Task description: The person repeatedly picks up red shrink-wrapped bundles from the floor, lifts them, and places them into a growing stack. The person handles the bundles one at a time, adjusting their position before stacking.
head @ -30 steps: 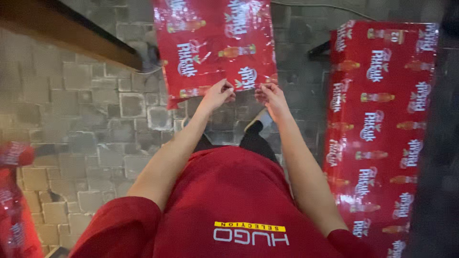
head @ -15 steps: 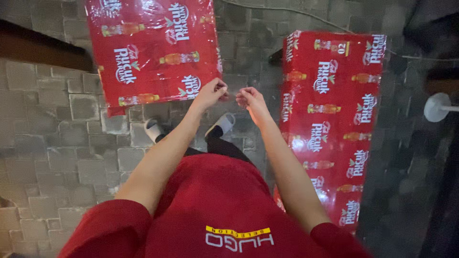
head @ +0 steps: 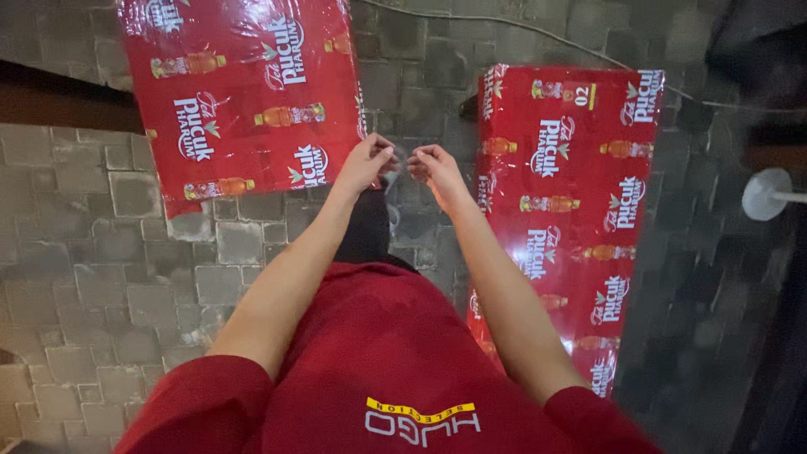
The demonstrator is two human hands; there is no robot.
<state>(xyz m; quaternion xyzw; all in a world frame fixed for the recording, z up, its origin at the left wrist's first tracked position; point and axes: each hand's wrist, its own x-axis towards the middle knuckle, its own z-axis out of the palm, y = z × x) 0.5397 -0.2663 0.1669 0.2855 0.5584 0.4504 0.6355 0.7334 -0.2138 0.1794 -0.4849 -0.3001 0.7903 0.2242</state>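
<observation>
A red shrink-wrapped pack of bottled drinks (head: 244, 101) lies at the upper left over the paving. My left hand (head: 366, 161) is at its lower right corner with fingers curled; whether it grips the wrap I cannot tell. My right hand (head: 433, 166) hovers just right of it, fingers curled in, over the gap between the packs and touching neither. A second red pack (head: 572, 193) stands at the right, close to my right forearm. My red shirt fills the bottom of the view.
Grey paving blocks (head: 92, 277) cover the ground. A dark wooden edge (head: 59, 105) runs at the left behind the first pack. A thin cable (head: 521, 34) crosses the top. A white round object (head: 767, 195) sits at the right.
The view has swung so the first pack sits further left. My hands have slid from its lower edge to its right corner, and the right hand has come off it.
</observation>
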